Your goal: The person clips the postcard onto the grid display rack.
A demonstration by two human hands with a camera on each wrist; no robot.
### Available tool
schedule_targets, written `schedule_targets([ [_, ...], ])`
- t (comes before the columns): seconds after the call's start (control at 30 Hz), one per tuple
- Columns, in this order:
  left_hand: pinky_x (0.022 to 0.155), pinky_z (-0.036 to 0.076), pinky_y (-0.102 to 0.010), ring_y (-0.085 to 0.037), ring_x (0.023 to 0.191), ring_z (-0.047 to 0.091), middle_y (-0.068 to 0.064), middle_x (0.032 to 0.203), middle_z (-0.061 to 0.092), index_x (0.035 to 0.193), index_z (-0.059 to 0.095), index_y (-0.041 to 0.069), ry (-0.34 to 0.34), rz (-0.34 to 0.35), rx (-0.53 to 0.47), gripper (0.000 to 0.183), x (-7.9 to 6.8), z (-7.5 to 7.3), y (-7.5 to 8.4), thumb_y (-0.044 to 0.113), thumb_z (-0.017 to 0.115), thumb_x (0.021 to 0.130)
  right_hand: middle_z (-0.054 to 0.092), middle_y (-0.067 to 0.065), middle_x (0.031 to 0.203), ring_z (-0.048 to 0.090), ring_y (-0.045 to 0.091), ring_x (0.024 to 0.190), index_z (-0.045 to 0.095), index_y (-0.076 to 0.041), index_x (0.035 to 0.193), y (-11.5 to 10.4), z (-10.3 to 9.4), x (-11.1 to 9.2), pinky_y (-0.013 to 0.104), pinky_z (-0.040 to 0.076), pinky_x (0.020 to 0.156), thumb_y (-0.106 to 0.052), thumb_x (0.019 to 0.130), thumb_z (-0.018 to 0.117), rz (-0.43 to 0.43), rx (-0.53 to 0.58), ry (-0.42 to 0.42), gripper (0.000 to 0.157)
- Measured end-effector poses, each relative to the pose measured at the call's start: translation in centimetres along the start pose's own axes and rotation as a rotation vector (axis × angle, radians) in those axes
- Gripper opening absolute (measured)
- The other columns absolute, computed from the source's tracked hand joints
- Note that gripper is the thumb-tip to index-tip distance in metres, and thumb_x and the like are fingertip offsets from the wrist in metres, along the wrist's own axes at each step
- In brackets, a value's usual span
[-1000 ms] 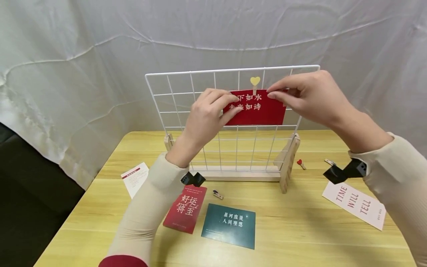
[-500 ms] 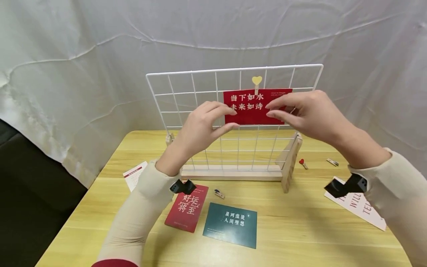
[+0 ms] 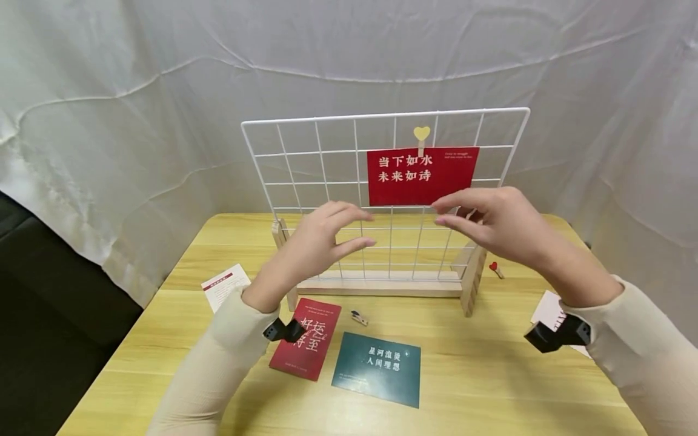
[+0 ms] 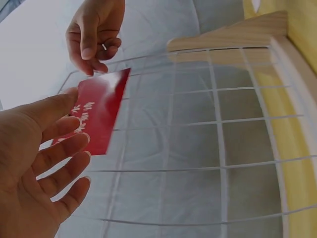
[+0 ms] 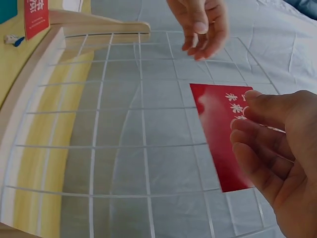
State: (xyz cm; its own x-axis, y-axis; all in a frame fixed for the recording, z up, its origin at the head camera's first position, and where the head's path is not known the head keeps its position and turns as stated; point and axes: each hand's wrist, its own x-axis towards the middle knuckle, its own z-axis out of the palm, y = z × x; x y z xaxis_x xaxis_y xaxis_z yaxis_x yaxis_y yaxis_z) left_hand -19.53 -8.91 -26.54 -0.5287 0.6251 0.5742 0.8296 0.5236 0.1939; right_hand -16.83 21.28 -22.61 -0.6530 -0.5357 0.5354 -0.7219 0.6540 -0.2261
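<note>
A red card (image 3: pixel 414 195) with white characters hangs on the upper right of a white wire grid (image 3: pixel 390 227). At its top edge sits a small wooden clothespin with a yellow heart (image 3: pixel 422 134). My left hand (image 3: pixel 322 233) hovers before the grid, below and left of the card, with thumb and fingers apart and nothing between them. My right hand (image 3: pixel 498 221) is in front of the card's lower right part, fingers loosely bent and holding nothing. In the right wrist view, the red card (image 5: pixel 218 134) appears behind the right fingertips, partly covered by them.
A wooden base (image 3: pixel 376 288) supports the grid. On the table lie a second red card (image 3: pixel 297 360), a teal card (image 3: pixel 376 387), a white card (image 3: pixel 226 286), a blue-tipped clothespin (image 3: pixel 360 318) and a red-heart clothespin (image 3: pixel 496 270). Another white card (image 3: pixel 545 307) is partly behind the right wrist.
Both hands have come off the hanging red card and moved down, the left one also leftward. The card stays on the grid beneath the yellow-heart clothespin.
</note>
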Motion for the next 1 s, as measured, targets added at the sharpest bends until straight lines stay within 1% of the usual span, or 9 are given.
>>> schedule_targets([
  [0.1, 0.097, 0.048, -0.035, -0.019, 0.113, 0.058, -0.003, 0.118, 0.066, 0.119, 0.067, 0.010, -0.031, -0.017, -0.008, 0.039, -1.1, 0.6, -0.2, 0.031, 0.075, 0.088, 0.072, -0.005, 0.094, 0.059, 0.005, 0.073, 0.074, -0.012, 0.111, 0.2, 0.7, -0.8, 0.021, 0.055, 0.066, -0.010, 0.080, 0.081, -0.001, 0.012, -0.006, 0.031],
  [0.27, 0.097, 0.048, -0.036, -0.020, 0.112, 0.059, -0.003, 0.117, 0.066, 0.119, 0.068, 0.010, -0.051, -0.025, 0.002, 0.039, -2.7, 1.3, -0.7, 0.031, 0.077, 0.086, 0.071, -0.007, 0.096, 0.060, 0.004, 0.076, 0.072, -0.014, 0.114, 0.3, 1.6, -1.9, 0.027, 0.057, 0.067, -0.012, 0.083, 0.079, 0.037, 0.035, -0.030, 0.033],
  [0.37, 0.096, 0.048, -0.035, -0.019, 0.110, 0.060, -0.002, 0.116, 0.066, 0.118, 0.068, 0.010, -0.063, -0.032, -0.005, 0.038, -3.5, 1.7, -1.0, 0.030, 0.077, 0.086, 0.070, -0.008, 0.095, 0.060, 0.003, 0.077, 0.072, -0.015, 0.116, 0.4, 2.1, -2.4, 0.028, 0.057, 0.068, -0.013, 0.083, 0.079, 0.053, 0.050, -0.039, 0.034],
  [0.5, 0.096, 0.049, -0.036, -0.018, 0.110, 0.060, -0.001, 0.116, 0.066, 0.119, 0.067, 0.011, -0.094, -0.066, -0.011, 0.040, -4.5, 2.2, -1.4, 0.033, 0.076, 0.087, 0.070, -0.008, 0.096, 0.061, 0.003, 0.078, 0.071, -0.014, 0.115, 0.6, 2.8, -3.1, 0.028, 0.057, 0.068, -0.011, 0.081, 0.080, 0.043, 0.072, -0.037, 0.035],
  [0.6, 0.096, 0.049, -0.036, -0.018, 0.111, 0.060, -0.001, 0.117, 0.065, 0.121, 0.067, 0.013, -0.118, -0.097, -0.019, 0.042, -5.2, 2.6, -1.6, 0.034, 0.076, 0.086, 0.071, -0.006, 0.102, 0.063, 0.005, 0.081, 0.071, -0.015, 0.116, 0.7, 3.4, -3.8, 0.027, 0.056, 0.068, -0.011, 0.081, 0.080, 0.039, 0.094, -0.038, 0.036],
  [0.7, 0.097, 0.049, -0.036, -0.018, 0.112, 0.060, -0.001, 0.118, 0.065, 0.122, 0.067, 0.014, -0.131, -0.125, -0.037, 0.042, -5.8, 3.0, -1.8, 0.034, 0.076, 0.087, 0.070, -0.004, 0.107, 0.065, 0.008, 0.085, 0.071, -0.015, 0.116, 0.7, 3.9, -4.5, 0.029, 0.055, 0.069, -0.012, 0.081, 0.080, 0.055, 0.110, -0.046, 0.036],
  [0.87, 0.098, 0.048, -0.037, -0.018, 0.113, 0.060, -0.001, 0.120, 0.065, 0.122, 0.066, 0.013, -0.165, -0.144, -0.065, 0.042, -6.5, 3.6, -2.3, 0.034, 0.075, 0.087, 0.069, -0.002, 0.112, 0.063, 0.013, 0.092, 0.070, -0.017, 0.118, 0.8, 4.6, -5.6, 0.039, 0.055, 0.075, -0.019, 0.084, 0.079, 0.119, 0.135, -0.085, 0.035],
  [1.0, 0.100, 0.046, -0.039, -0.019, 0.116, 0.058, 0.000, 0.122, 0.064, 0.124, 0.065, 0.015, -0.208, -0.171, -0.080, 0.043, -7.1, 4.2, -2.6, 0.035, 0.075, 0.087, 0.068, -0.003, 0.117, 0.062, 0.013, 0.095, 0.068, -0.019, 0.122, 0.8, 5.5, -6.5, 0.041, 0.054, 0.078, -0.026, 0.085, 0.078, 0.153, 0.140, -0.123, 0.039],
])
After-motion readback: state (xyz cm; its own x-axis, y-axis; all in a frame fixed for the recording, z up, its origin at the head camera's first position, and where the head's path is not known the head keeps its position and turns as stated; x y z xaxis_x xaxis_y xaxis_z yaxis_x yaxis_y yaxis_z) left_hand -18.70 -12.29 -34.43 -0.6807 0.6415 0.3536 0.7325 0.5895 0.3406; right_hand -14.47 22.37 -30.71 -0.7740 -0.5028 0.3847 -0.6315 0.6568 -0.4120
